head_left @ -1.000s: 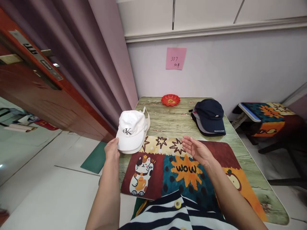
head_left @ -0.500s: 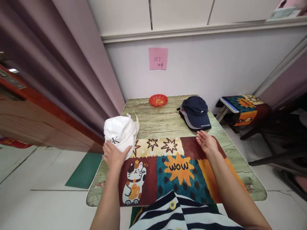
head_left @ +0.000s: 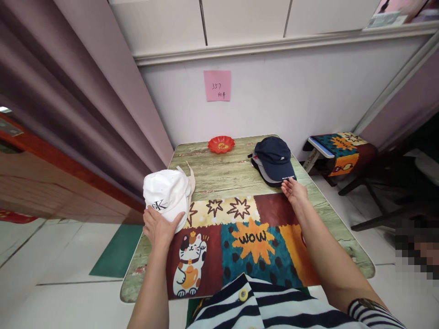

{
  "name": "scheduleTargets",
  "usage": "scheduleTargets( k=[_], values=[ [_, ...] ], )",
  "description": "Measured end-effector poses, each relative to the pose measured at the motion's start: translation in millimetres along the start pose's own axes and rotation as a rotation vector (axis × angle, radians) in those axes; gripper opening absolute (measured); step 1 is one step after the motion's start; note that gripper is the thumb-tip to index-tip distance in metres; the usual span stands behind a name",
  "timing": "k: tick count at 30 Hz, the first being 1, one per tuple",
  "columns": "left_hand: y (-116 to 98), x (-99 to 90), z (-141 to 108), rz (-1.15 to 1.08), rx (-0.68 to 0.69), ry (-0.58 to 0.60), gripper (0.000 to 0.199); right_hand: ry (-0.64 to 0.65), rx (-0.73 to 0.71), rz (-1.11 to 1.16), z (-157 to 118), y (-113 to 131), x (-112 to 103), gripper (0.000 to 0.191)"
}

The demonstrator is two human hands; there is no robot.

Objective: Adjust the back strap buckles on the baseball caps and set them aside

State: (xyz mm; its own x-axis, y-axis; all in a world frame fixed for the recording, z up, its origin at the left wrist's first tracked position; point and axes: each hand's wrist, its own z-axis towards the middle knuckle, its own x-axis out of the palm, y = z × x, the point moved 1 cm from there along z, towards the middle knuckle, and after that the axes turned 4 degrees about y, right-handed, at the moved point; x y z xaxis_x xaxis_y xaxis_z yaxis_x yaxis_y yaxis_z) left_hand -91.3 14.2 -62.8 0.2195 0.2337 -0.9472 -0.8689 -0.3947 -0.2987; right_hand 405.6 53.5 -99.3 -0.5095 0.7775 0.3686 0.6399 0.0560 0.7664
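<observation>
A white cap [head_left: 163,185] with dark "CK" letters lies at the table's left, other pale caps partly showing beneath it. My left hand [head_left: 160,227] holds it at the brim, the thumb to the right and the fingers to the left. At the right is a stack of caps, a navy cap [head_left: 273,153] on top and a grey cap [head_left: 259,167] under it. My right hand [head_left: 295,190] is at the near right corner of the navy brim, with its fingers curled against the edge. Fingertips there are partly hidden.
The caps are on a wood-patterned table [head_left: 219,176] with a colourful mat [head_left: 240,267] along its near side. A red scalloped dish [head_left: 221,144] sits at the back by the wall. A covered stool [head_left: 343,148] stands to the right, a curtain [head_left: 113,114] to the left.
My right hand has gone from open beside the navy cap to curled fingers at its brim. My left hand stays at the white cap. The view has shifted slightly.
</observation>
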Motion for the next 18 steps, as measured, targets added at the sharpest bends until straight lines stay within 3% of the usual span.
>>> scheduleTargets(
  k=[10, 18],
  values=[
    [5, 5.9, 3, -0.016, 0.003, -0.002, 0.125, 0.001, 0.02, 0.049, 5, 14, -2, 0.011],
    [4, 4.0, 2, -0.013, 0.005, -0.011, 0.125, 0.024, 0.092, 0.116, 10, 30, 10, 0.022]
  ],
)
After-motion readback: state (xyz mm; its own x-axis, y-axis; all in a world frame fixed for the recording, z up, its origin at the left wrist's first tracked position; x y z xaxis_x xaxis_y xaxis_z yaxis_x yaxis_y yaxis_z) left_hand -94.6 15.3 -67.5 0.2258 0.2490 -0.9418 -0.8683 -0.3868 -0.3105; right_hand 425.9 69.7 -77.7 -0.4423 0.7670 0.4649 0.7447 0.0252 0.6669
